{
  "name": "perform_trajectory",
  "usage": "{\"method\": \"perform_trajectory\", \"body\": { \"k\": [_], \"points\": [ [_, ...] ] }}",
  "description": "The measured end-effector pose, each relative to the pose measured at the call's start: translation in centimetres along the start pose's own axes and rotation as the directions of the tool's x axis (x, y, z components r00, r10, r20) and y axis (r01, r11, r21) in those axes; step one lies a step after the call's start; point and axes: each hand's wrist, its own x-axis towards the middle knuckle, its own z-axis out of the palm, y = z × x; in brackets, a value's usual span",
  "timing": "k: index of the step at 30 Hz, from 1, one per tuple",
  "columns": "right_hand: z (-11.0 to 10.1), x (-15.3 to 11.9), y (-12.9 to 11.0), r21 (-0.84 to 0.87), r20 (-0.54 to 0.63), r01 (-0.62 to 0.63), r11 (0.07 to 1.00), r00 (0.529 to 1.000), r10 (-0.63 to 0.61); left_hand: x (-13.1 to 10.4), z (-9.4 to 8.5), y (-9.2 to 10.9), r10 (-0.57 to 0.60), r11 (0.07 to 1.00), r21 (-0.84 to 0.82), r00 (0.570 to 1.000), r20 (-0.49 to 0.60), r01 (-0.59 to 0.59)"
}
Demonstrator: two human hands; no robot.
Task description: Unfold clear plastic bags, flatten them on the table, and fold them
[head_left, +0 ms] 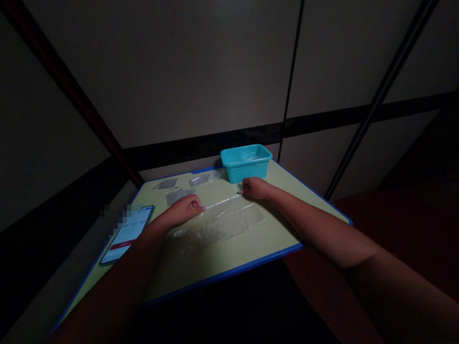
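A clear plastic bag (233, 222) lies spread over the middle of the pale yellow tabletop (215, 267). Its far edge is stretched between my two hands. My left hand (184, 209) is closed, with thumb and fingers pinching the left end of that edge. At the right end, just in front of the teal basket (247, 171), my right hand (254, 188) pinches the other corner with curled fingers.
Further clear plastic pieces (206, 178) lie at the back, beside small grey flat pieces (168, 183). A phone (129, 234) with its screen lit rests at the left edge. Panelled wall (215, 71) rises behind the table.
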Motion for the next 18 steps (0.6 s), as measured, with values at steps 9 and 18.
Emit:
{"method": "perform_trajectory", "body": {
  "k": [9, 18],
  "points": [
    [-0.19, -0.40, -0.33, 0.043, 0.014, 0.095, 0.995, 0.995, -0.095, -0.03, -0.09, -0.13, 0.062, 0.994, 0.088, 0.998, 0.003, -0.062],
    [-0.01, -0.34, -0.34, 0.078, -0.014, 0.147, 0.986, 0.989, -0.147, -0.01, 0.71, -0.02, 0.027, 0.999, -0.035, 0.999, -0.034, -0.028]
  ]
}}
